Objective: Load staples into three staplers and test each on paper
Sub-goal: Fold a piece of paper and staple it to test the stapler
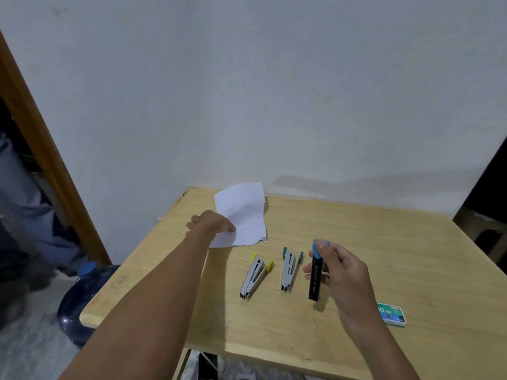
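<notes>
My left hand (211, 223) pinches the near left corner of a white sheet of paper (244, 212) that curls up off the wooden table (397, 256). My right hand (337, 267) holds a black stapler with a blue end (315, 272), closed and pointing away from me. Two more staplers lie on the table, both spread wide: one with yellow tips (255, 275) and one with teal tips (289, 270). A green staple box (392, 314) lies to the right of my right wrist.
The table stands against a pale wall. A blue water jug (79, 300) sits on the floor by the table's left edge. A wooden door frame (41, 144) runs along the left side, with a person's legs behind it.
</notes>
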{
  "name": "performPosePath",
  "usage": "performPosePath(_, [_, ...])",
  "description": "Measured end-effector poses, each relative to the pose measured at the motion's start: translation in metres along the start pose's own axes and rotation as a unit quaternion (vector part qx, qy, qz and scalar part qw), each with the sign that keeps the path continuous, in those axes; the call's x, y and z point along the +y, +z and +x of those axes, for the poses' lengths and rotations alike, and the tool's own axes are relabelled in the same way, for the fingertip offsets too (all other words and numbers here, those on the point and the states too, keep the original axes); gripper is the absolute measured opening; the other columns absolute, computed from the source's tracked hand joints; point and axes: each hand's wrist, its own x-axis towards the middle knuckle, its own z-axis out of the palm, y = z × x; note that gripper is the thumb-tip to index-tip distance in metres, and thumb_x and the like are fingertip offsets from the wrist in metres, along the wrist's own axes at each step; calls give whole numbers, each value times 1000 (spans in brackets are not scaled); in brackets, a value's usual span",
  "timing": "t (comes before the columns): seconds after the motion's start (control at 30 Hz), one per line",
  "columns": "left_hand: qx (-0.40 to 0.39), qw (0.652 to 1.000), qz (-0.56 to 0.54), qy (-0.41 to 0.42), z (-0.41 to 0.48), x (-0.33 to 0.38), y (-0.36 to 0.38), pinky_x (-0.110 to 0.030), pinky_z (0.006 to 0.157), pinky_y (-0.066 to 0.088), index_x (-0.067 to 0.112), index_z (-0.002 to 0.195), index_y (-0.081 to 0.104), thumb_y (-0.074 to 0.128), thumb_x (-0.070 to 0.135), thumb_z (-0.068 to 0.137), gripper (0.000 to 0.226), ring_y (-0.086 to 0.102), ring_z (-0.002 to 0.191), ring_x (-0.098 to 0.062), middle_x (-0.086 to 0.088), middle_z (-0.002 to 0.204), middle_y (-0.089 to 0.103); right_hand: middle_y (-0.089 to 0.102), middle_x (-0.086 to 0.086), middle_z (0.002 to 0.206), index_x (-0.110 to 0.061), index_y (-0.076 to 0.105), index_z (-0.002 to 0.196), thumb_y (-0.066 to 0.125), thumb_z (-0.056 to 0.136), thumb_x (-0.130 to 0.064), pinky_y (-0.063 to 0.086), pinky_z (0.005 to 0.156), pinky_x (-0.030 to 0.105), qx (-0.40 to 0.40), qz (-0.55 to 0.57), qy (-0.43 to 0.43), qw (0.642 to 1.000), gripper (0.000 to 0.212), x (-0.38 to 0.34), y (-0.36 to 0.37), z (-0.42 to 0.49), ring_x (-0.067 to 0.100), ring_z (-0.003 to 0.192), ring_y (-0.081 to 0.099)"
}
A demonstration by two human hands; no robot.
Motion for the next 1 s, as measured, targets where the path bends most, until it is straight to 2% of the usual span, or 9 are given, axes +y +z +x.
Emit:
performPosePath(0.13, [25, 989, -96, 110, 0, -16, 4, -42, 88, 41, 16, 92, 45, 78, 19, 76, 37, 46, 101, -29, -2, 97, 47, 56, 6, 65, -11, 67, 96, 55, 97, -31, 41, 47, 27, 5, 4, 29, 1000, 23, -2, -1, 2, 15, 51, 47])
performPosePath(0.23, [30, 967, -178, 180, -10, -26, -5, -32, 60, 35, 12, 94, 42, 71, 5, 79, 33, 46, 80, -24, -2, 87, 45, 41, 0, 65, -11, 60, 93, 56, 95, -35, 23, 42, 24, -6, 34, 62, 997, 25, -6, 2, 4, 11, 48, 29])
performPosePath(0.43, [0, 913, -301, 275, -48, -21, -40, -30, 63, 43, 16, 91, 57, 71, 3, 83, 20, 55, 80, -26, -7, 94, 58, 35, -1, 59, -15, 63, 89, 69, 86, -44, 26, 42, 22, -4, -63, 66, 996, 30, -11, 7, 15, 9, 43, 27])
performPosePath(0.5, [-23, 895, -333, 296, -67, -19, -50, -30, 63, 46, 19, 92, 60, 74, 7, 83, 21, 59, 82, -25, -6, 102, 61, 42, -1, 64, -16, 62, 88, 68, 87, -45, 27, 42, 22, -1, -60, 89, 994, 30, -18, 9, 20, 9, 43, 27])
performPosePath(0.67, [-97, 848, -409, 323, -117, -21, -64, -36, 68, 48, 20, 91, 63, 79, 5, 79, 25, 60, 79, -24, -2, 99, 63, 69, -5, 106, -18, 65, 106, 66, 82, -60, 32, 44, 22, -37, -34, 131, 990, 48, -30, 16, 24, 8, 45, 31])
performPosePath(0.73, [-114, 842, -409, 332, -132, -23, -65, -32, 63, 50, 19, 92, 62, 78, 5, 80, 24, 61, 78, -22, 1, 96, 64, 71, -9, 103, -24, 67, 107, 69, 81, -58, 31, 45, 23, -50, -15, 126, 991, 44, -30, 21, 23, 8, 44, 31])
performPosePath(0.83, [-134, 841, -407, 331, -144, -25, -62, -31, 61, 52, 21, 94, 63, 82, 9, 77, 27, 64, 80, -20, 0, 106, 64, 59, -3, 77, -23, 67, 111, 73, 83, -45, 31, 43, 21, -42, 8, 110, 993, 35, -28, 28, 16, 7, 42, 35])
performPosePath(0.93, [-150, 863, -409, 256, -148, -26, -58, -30, 62, 53, 21, 120, 58, 87, 30, 71, 58, 68, 86, -20, -7, 121, 62, 61, 0, 76, -18, 67, 111, 69, 90, -29, 33, 36, 17, -24, 25, 81, 996, 24, -29, 30, 7, 1, 36, 43])
performPosePath(1.0, [-223, 867, -400, 196, -151, -29, -56, -31, 67, 54, 9, 134, 53, 80, 45, 76, 73, 69, 90, -24, -12, 118, 68, 66, 1, 78, -19, 67, 111, 67, 92, -24, 36, 38, 17, -43, 34, 49, 997, 20, -30, 29, 0, 1, 38, 48])
